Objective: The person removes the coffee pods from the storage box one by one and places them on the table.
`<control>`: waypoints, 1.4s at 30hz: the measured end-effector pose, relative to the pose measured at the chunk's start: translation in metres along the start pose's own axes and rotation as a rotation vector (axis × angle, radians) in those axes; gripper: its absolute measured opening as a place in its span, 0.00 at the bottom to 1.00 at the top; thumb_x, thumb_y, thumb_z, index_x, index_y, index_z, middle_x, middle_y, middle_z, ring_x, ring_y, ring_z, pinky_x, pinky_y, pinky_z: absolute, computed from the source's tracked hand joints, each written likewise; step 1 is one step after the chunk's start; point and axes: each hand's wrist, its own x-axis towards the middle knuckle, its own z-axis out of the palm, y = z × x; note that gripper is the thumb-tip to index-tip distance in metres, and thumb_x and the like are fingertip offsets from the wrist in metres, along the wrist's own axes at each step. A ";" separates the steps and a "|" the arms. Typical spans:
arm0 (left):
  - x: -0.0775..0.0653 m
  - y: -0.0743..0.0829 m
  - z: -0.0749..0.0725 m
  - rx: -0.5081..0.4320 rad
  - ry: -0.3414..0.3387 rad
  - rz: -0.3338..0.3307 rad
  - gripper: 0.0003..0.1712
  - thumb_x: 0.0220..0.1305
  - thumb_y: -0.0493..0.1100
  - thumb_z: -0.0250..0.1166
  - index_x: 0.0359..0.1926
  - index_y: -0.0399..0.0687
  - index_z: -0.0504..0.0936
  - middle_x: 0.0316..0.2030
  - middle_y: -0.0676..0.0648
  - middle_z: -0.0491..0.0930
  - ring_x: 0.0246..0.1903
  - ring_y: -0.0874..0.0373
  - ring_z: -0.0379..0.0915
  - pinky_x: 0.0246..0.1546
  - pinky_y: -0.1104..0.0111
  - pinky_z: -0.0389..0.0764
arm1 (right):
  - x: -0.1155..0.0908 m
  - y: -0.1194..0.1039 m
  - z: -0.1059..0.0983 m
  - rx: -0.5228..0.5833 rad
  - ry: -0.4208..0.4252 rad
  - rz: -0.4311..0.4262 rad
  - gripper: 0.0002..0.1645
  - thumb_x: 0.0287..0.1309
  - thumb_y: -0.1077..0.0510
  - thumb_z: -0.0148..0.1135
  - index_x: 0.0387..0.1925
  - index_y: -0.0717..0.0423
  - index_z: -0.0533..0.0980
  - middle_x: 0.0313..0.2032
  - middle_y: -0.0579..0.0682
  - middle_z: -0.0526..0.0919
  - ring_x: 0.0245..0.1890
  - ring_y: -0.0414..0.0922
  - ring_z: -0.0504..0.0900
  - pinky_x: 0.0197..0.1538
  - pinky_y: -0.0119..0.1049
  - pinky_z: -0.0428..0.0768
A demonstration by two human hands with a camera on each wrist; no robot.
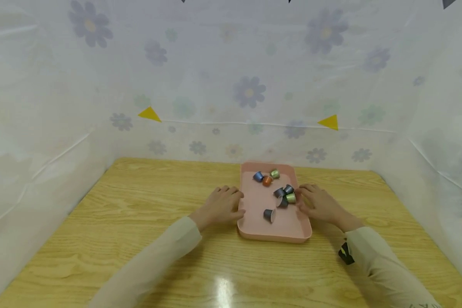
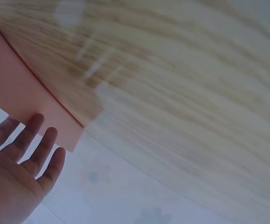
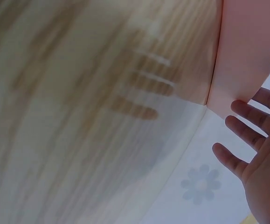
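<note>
A pink rectangular tray lies on the wooden table, holding several small coffee capsules. Toward its far end sit a blue capsule, an orange capsule and a green capsule. Near the right wall, dark capsules cluster with a light green capsule. One black capsule lies alone on its side nearer the front. My left hand is at the tray's left wall, fingertips against it. At the right wall is my right hand, its fingers extended and spread in the right wrist view.
The wooden table extends around the tray, with a white flowered sheet behind and at the sides. Two yellow triangles mark the back sheet. A small black object shows at the right sleeve.
</note>
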 end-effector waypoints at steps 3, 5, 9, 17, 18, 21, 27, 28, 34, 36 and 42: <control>-0.004 -0.003 -0.001 -0.010 0.007 0.005 0.27 0.60 0.60 0.53 0.55 0.51 0.73 0.53 0.50 0.72 0.52 0.51 0.67 0.54 0.55 0.68 | 0.001 -0.003 0.001 0.000 -0.019 0.011 0.25 0.58 0.51 0.55 0.54 0.58 0.72 0.55 0.61 0.72 0.54 0.60 0.69 0.49 0.62 0.68; -0.007 -0.005 -0.002 -0.007 0.005 0.004 0.27 0.60 0.61 0.52 0.55 0.52 0.73 0.53 0.50 0.72 0.52 0.51 0.67 0.53 0.55 0.68 | 0.002 -0.004 0.003 0.004 -0.027 0.015 0.25 0.58 0.50 0.54 0.54 0.58 0.72 0.56 0.60 0.71 0.54 0.59 0.69 0.50 0.61 0.68; -0.014 -0.009 -0.003 -0.008 0.003 0.002 0.27 0.60 0.61 0.52 0.55 0.53 0.73 0.53 0.50 0.72 0.52 0.51 0.67 0.53 0.55 0.68 | 0.004 -0.008 0.007 0.017 -0.026 0.006 0.24 0.58 0.49 0.55 0.54 0.57 0.72 0.56 0.59 0.71 0.54 0.58 0.69 0.50 0.60 0.69; -0.027 -0.019 -0.002 -0.015 0.028 -0.004 0.27 0.59 0.62 0.53 0.54 0.53 0.74 0.52 0.51 0.73 0.51 0.52 0.68 0.52 0.55 0.69 | 0.008 -0.020 0.008 0.037 -0.028 -0.025 0.25 0.57 0.47 0.56 0.53 0.57 0.72 0.55 0.59 0.72 0.54 0.56 0.69 0.50 0.58 0.70; -0.028 -0.020 -0.002 -0.011 0.029 -0.005 0.27 0.59 0.62 0.53 0.54 0.54 0.74 0.51 0.51 0.73 0.51 0.52 0.68 0.52 0.55 0.69 | 0.008 -0.021 0.008 0.039 -0.030 -0.025 0.26 0.57 0.47 0.56 0.53 0.57 0.72 0.55 0.59 0.72 0.54 0.56 0.69 0.50 0.58 0.70; -0.033 -0.022 -0.003 -0.016 0.023 -0.010 0.28 0.58 0.62 0.54 0.54 0.54 0.74 0.52 0.51 0.73 0.51 0.52 0.68 0.52 0.55 0.69 | 0.009 -0.026 0.011 0.039 -0.035 -0.023 0.26 0.58 0.47 0.55 0.54 0.57 0.72 0.55 0.59 0.71 0.54 0.55 0.69 0.50 0.58 0.70; -0.043 -0.026 -0.007 -0.026 0.018 -0.020 0.28 0.58 0.63 0.54 0.53 0.52 0.74 0.52 0.50 0.74 0.51 0.51 0.68 0.53 0.54 0.68 | 0.012 -0.034 0.014 0.055 -0.021 -0.048 0.26 0.58 0.47 0.55 0.54 0.56 0.72 0.56 0.58 0.71 0.55 0.55 0.69 0.50 0.59 0.69; -0.045 -0.027 -0.007 -0.024 0.020 -0.020 0.28 0.58 0.63 0.54 0.54 0.52 0.74 0.52 0.51 0.74 0.51 0.51 0.68 0.53 0.54 0.68 | 0.013 -0.035 0.015 0.053 -0.018 -0.055 0.26 0.58 0.47 0.55 0.54 0.56 0.72 0.56 0.58 0.71 0.55 0.55 0.69 0.50 0.59 0.69; -0.053 -0.031 -0.011 -0.031 0.020 -0.015 0.29 0.58 0.63 0.55 0.53 0.51 0.74 0.52 0.50 0.74 0.51 0.51 0.68 0.53 0.53 0.67 | 0.015 -0.043 0.015 0.040 -0.038 -0.060 0.27 0.57 0.46 0.55 0.55 0.56 0.71 0.57 0.58 0.70 0.55 0.55 0.69 0.51 0.58 0.69; -0.055 -0.031 -0.012 -0.029 0.021 -0.015 0.29 0.57 0.63 0.55 0.53 0.51 0.74 0.52 0.50 0.74 0.51 0.51 0.68 0.53 0.53 0.67 | 0.016 -0.046 0.014 0.038 -0.048 -0.058 0.28 0.57 0.45 0.55 0.55 0.56 0.71 0.57 0.58 0.70 0.55 0.55 0.69 0.51 0.58 0.69; -0.064 -0.034 -0.013 -0.017 0.047 -0.004 0.29 0.57 0.63 0.55 0.52 0.51 0.75 0.51 0.50 0.75 0.50 0.51 0.69 0.52 0.53 0.68 | 0.017 -0.054 0.013 0.033 -0.058 -0.063 0.29 0.57 0.45 0.56 0.56 0.56 0.70 0.56 0.58 0.70 0.55 0.55 0.69 0.51 0.57 0.70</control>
